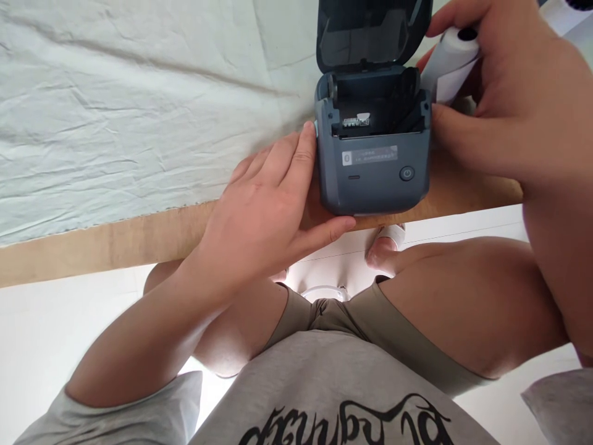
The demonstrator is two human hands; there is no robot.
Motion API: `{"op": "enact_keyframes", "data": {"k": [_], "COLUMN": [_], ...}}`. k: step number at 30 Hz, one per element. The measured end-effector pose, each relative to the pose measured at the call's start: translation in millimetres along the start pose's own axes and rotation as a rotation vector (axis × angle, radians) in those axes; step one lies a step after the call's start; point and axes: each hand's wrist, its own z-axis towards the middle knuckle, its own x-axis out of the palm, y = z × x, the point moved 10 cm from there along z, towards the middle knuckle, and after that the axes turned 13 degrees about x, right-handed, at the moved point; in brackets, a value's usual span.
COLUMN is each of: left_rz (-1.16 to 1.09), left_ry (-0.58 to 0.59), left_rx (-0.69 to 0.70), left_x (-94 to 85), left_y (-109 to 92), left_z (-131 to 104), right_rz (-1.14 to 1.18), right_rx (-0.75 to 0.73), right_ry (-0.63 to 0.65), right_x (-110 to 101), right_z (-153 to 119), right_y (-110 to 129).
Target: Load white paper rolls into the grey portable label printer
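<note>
A dark blue-grey label printer (pixel 374 179) sits at the table's front edge with its lid (pixel 370 37) raised. Its paper bay (pixel 370 111) is exposed, and no roll shows inside. My left hand (pixel 264 191) braces the printer, fingers extended along its left side and thumb at its front lower edge. On the other side, my right hand (pixel 504 93) curls around a white paper roll (pixel 449 62) with a dark core. The roll is tilted beside the printer, and a loose paper end shows. My right thumb and index finger reach the printer's right side and lid; the contact is partly hidden.
A second white roll (pixel 563 15) lies at the top right, partly behind my right hand. A pale wrinkled cloth (pixel 139 111) covers the table, leaving a bare wooden edge (pixel 106 235) in front. My legs and the pale floor (pixel 55 327) are below that edge.
</note>
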Motion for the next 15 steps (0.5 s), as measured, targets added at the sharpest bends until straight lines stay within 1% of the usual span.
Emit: {"op": "enact_keyframes", "data": {"k": [2, 6, 8, 12, 13, 15], "left_rz": [0.005, 0.006, 0.001, -0.006, -0.011, -0.021], "left_ry": [0.001, 0.008, 0.003, -0.013, -0.018, -0.029], "left_rx": [-0.009, -0.019, -0.021, -0.018, -0.016, -0.01], "left_x": [-0.4, -1.1, -2.0, -3.4, -3.6, -4.3], "left_y": [0, -2, -2, -1, -1, -1], "left_z": [0, -1, -1, -1, -1, -1], "right_rz": [-0.067, -0.051, -0.051, -0.041, -0.025, 0.121], "right_rx": [0.028, 0.065, 0.058, -0.007, -0.018, -0.035], "right_ry": [-0.007, -0.022, -0.032, -0.072, -0.092, -0.138], "right_x": [0, -1, -1, -2, -4, -12], "right_z": [-2, -2, 1, 6, 6, 3], "right_y": [3, 7, 6, 7, 7, 7]}}
